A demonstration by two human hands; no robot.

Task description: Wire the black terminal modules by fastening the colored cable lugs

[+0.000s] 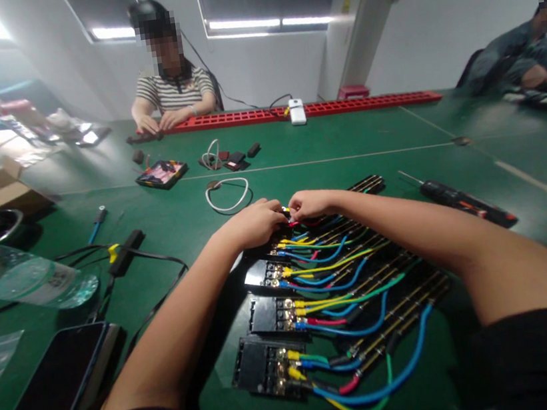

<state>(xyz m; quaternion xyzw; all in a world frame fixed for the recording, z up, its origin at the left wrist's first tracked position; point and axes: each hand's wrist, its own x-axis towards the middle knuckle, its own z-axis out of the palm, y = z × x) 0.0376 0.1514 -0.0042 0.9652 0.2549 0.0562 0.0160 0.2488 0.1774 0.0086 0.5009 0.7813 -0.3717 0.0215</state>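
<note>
Both my hands meet at the far end of a row of black terminal blocks [274,359] wired with blue, yellow, red and green leads [345,289]. My left hand [256,223] is curled, its fingers pinched at the farthest block. My right hand [309,203] is also curled, fingertips pressed against the left hand's over a small red and yellow wire end. What exactly each pinches is too small to make out. Black strips [366,184] run off to the right from the blocks.
A screwdriver [459,197] lies right of the blocks, a white cable loop [228,194] beyond my hands. At left are a water bottle [21,278], a phone [50,389] and black cables [128,251]. A long red strip [321,109] crosses the far table, where one person sits; another sits at right.
</note>
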